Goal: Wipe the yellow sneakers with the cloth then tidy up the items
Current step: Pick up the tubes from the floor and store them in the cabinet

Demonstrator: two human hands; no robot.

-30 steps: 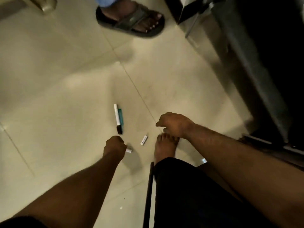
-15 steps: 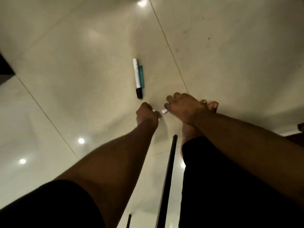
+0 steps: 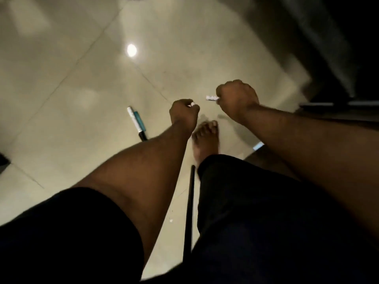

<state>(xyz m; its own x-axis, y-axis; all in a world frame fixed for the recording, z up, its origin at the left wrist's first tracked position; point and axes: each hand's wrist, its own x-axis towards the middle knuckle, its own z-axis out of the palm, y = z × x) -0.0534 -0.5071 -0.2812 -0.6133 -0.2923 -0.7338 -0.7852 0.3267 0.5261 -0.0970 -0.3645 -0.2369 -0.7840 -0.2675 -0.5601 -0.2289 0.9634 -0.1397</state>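
My left hand (image 3: 183, 111) is curled round a small white piece (image 3: 192, 104), held above the tiled floor. My right hand (image 3: 238, 99) pinches another small white tube-like piece (image 3: 211, 97) that sticks out to its left. The two hands are apart, a short gap between them. No yellow sneakers and no cloth are in view.
A white marker with a black cap (image 3: 136, 125) lies on the floor beside a teal marker (image 3: 140, 120), left of my left hand. My bare foot (image 3: 206, 138) stands below the hands. A thin black rod (image 3: 189, 206) runs by my leg. Dark furniture (image 3: 338, 48) fills the right.
My right hand picked the small white piece off the floor and both hands rose and moved apart. The view swung, so the markers now lie further left.
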